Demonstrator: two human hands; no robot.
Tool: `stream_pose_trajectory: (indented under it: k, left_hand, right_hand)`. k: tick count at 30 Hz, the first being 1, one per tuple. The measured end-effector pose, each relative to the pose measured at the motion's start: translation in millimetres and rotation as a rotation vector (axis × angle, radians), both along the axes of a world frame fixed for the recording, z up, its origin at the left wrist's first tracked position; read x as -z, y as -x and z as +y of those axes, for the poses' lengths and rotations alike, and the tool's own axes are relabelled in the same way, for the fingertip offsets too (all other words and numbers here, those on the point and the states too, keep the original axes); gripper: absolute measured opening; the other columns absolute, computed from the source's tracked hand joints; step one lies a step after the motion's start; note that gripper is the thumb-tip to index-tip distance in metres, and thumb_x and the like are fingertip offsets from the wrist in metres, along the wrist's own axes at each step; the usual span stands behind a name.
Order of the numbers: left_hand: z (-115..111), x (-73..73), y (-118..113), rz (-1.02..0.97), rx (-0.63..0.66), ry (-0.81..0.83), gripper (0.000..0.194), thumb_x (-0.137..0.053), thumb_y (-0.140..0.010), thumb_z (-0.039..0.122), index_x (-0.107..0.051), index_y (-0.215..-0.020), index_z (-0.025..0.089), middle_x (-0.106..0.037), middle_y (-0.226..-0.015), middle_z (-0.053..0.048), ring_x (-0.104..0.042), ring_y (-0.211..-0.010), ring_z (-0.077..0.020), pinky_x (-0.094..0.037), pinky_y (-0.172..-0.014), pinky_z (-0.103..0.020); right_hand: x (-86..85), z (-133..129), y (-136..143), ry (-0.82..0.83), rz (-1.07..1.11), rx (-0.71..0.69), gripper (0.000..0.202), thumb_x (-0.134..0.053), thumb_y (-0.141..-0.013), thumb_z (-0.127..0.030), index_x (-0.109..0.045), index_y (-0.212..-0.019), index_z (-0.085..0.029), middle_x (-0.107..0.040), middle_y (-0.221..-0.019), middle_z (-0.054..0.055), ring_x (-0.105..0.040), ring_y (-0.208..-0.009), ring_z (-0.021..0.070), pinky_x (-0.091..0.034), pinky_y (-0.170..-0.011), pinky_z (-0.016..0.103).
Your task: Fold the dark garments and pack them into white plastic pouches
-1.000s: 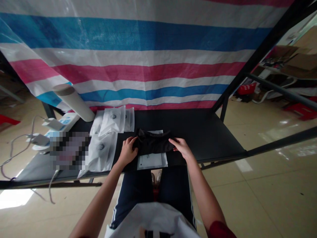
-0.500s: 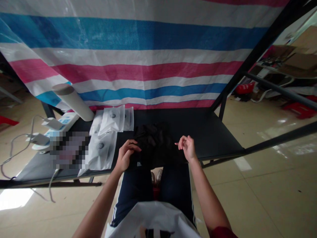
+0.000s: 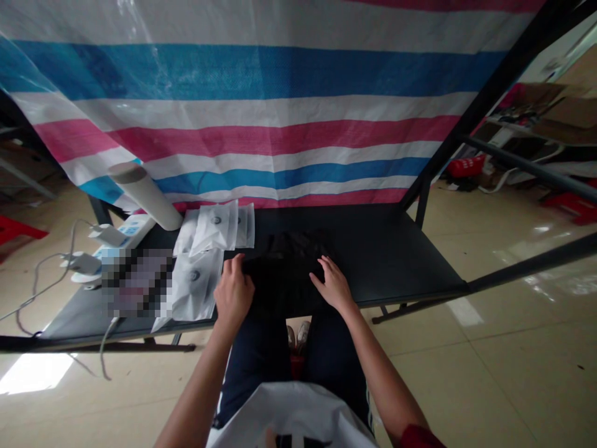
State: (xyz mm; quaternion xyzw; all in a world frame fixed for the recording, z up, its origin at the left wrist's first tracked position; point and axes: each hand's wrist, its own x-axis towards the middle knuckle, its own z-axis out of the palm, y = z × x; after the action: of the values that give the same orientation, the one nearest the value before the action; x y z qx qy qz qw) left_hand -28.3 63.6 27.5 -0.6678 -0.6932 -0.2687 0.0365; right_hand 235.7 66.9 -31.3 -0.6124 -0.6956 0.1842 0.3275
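A black cloth (image 3: 284,280) lies at the front edge of the dark table, hard to tell from the tabletop. At its left side is my left hand (image 3: 234,289), its fingers bent and pressed together at the cloth's edge; what they grip is too dark to make out. My right hand (image 3: 332,283) rests on the right part of the cloth, thumb and fingers apart, with nothing held. Left of my left hand lie several translucent white bags (image 3: 193,286), each with a small round mark.
A white bottle (image 3: 147,196) leans at the back left beside a power strip (image 3: 133,230) with plugged chargers and cables. A blurred-out device (image 3: 140,283) lies near the left front. A striped sheet (image 3: 280,124) hangs behind the table (image 3: 396,249). Black frame bars (image 3: 527,168) stand at the right.
The black cloth looks flatter and smoother than before. My right hand has moved left onto it and its fingers have spread. My left hand has turned knuckles up at the cloth's left edge.
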Motion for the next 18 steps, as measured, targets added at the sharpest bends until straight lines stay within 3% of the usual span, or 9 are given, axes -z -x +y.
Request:
stream_pose_trajectory:
  k: [3,5,9,11,13,16,18]
  left_hand:
    - [-6.6,-16.9,18.0,0.139,-0.079,-0.086,0.048,-0.051,-0.082,0.017,-0.051,-0.13,0.015,-0.056,-0.118,-0.016,-0.059,-0.101,-0.0327,-0.049,-0.08,-0.043]
    - [-13.7,-18.8,14.3,0.161,-0.01,-0.08,0.04,-0.05,-0.086,0.022,-0.054,-0.125,0.016,-0.058,-0.117,-0.015,-0.058,-0.103,-0.0316,-0.048,-0.085,-0.043]
    - [-21.7,-1.0,-11.3,0.148,0.247,0.102,0.029,-0.044,-0.092,0.025,-0.059,-0.116,0.019,-0.065,-0.109,-0.009,-0.06,-0.1,-0.0256,-0.049,-0.086,-0.037]
    - [-18.6,9.2,-18.2,0.172,0.275,0.181,0.031,-0.047,-0.091,0.028,-0.059,-0.119,0.02,-0.064,-0.114,-0.01,-0.059,-0.105,-0.0274,-0.049,-0.088,-0.04]
    - [-11.1,15.4,-16.6,0.191,0.239,0.203,0.044,-0.056,-0.087,0.034,-0.055,-0.128,0.019,-0.058,-0.128,-0.013,-0.054,-0.118,-0.033,-0.047,-0.094,-0.045]
    - [3.1,19.8,-4.0,0.186,0.211,0.254,0.087,-0.071,-0.073,0.049,-0.037,-0.147,0.021,-0.034,-0.153,-0.018,-0.031,-0.139,-0.045,-0.039,-0.103,-0.055]
    - [10.0,24.4,4.5,0.176,0.25,0.371,0.111,-0.075,-0.062,0.063,-0.026,-0.153,0.023,-0.022,-0.159,-0.02,-0.021,-0.141,-0.0524,-0.036,-0.104,-0.062]
  right_hand:
    - [-2.2,-2.1,-11.9,0.012,-0.068,0.011,0.052,-0.052,-0.092,-0.045,-0.053,-0.134,-0.014,-0.049,-0.145,0.017,-0.04,-0.139,0.0295,-0.035,-0.114,0.046]
    - [-5.1,-4.2,-13.3,0.015,-0.099,0.005,0.054,-0.05,-0.092,-0.046,-0.052,-0.135,-0.014,-0.05,-0.144,0.017,-0.039,-0.14,0.0291,-0.035,-0.114,0.046]
    - [-7.1,-8.5,-4.7,0.026,-0.219,0.005,0.061,-0.053,-0.09,-0.05,-0.048,-0.14,-0.014,-0.041,-0.151,0.017,-0.027,-0.146,0.0326,-0.028,-0.116,0.053]
    - [-5.9,-10.3,-1.5,0.031,-0.28,-0.025,0.064,-0.055,-0.088,-0.051,-0.047,-0.141,-0.017,-0.035,-0.155,0.015,-0.025,-0.146,0.0339,-0.025,-0.116,0.056]
    - [-4.8,-11.9,-1.8,0.026,-0.323,-0.061,0.064,-0.057,-0.088,-0.052,-0.048,-0.141,-0.018,-0.031,-0.157,0.014,-0.025,-0.146,0.0338,-0.023,-0.117,0.056]
    - [-5.1,-13.8,-6.7,0.026,-0.351,-0.097,0.064,-0.055,-0.088,-0.053,-0.048,-0.141,-0.019,-0.031,-0.158,0.012,-0.026,-0.146,0.0318,-0.023,-0.118,0.053]
    - [-5.9,-14.9,-9.3,0.038,-0.362,-0.104,0.064,-0.054,-0.088,-0.054,-0.048,-0.142,-0.02,-0.031,-0.158,0.012,-0.027,-0.146,0.0307,-0.023,-0.118,0.051]
